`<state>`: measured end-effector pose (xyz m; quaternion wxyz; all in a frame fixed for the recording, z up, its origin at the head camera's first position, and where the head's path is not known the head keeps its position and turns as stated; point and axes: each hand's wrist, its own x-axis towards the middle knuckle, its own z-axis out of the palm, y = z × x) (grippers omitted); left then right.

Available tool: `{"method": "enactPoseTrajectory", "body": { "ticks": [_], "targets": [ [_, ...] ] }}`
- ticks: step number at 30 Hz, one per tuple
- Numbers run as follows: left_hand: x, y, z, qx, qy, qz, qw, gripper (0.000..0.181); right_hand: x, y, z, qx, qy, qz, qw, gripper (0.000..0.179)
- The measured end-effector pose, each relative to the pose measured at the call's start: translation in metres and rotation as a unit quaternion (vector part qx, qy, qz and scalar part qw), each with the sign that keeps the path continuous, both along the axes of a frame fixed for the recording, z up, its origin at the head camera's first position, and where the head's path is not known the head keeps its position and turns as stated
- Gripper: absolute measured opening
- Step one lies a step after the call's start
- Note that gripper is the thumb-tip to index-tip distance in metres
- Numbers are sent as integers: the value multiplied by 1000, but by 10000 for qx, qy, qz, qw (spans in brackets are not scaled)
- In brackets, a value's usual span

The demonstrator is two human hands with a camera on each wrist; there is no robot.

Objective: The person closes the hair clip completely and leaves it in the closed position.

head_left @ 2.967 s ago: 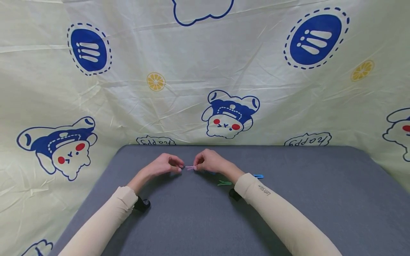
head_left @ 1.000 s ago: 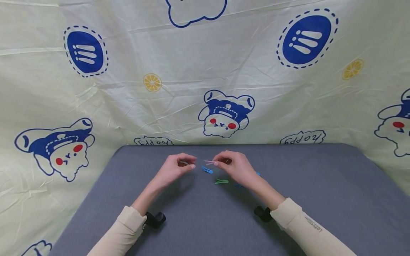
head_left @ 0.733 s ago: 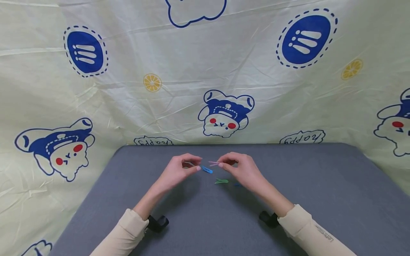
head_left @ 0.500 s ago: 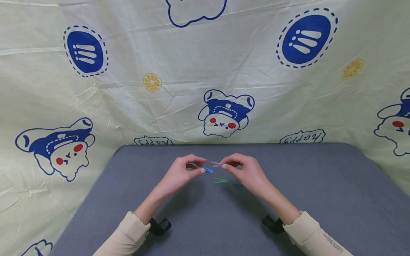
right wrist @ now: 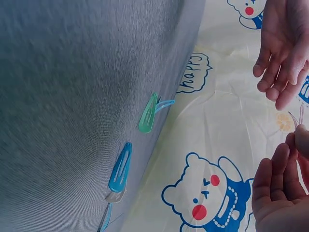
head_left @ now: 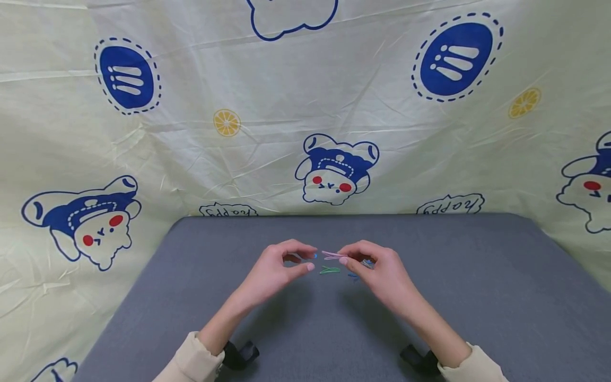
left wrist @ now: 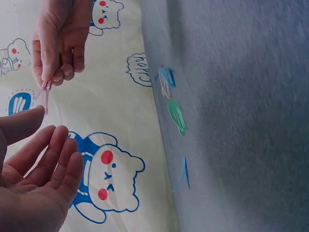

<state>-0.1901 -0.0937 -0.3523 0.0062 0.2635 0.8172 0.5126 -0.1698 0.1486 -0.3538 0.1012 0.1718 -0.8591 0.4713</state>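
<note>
A pink snap hair clip [head_left: 333, 255] is pinched between the thumb and index finger of my right hand [head_left: 385, 271], raised above the table. Its two prongs stand apart and point toward my left hand [head_left: 273, 270]. That left hand holds nothing; its thumb and fingers are spread, with a small gap to the clip in the head view. Below lie a green hair clip [head_left: 329, 270] and a blue hair clip [head_left: 353, 275]. Another blue clip [head_left: 315, 255] is mostly hidden by the left fingertips. In the right wrist view, a pale clip [right wrist: 116, 196] sits by a blue clip [right wrist: 120, 169].
The clips lie on a grey cloth-covered table [head_left: 305, 334]. Behind it hangs a cream sheet [head_left: 267, 175] with cartoon bears. Black straps hang under both wrists, the left strap [head_left: 241, 355] and the right strap [head_left: 420, 361].
Both hands have moved right and a little nearer, the right one still pinching the pink clip. Three seconds ago the left fingertips were close to that clip's end. The left fingers now cover most of one blue clip.
</note>
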Motion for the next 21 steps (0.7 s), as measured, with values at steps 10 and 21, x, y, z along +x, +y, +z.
{"method": "enactPoseTrajectory", "body": {
  "ticks": [10,21],
  "targets": [
    [12,3,2,190,-244,-122,9994,26,21,1,-5,-328,-283,68,9990,9],
    [18,3,3,468,-31,-212,9987,26,34,2,-6,-747,-237,140,9968,11]
  ]
}}
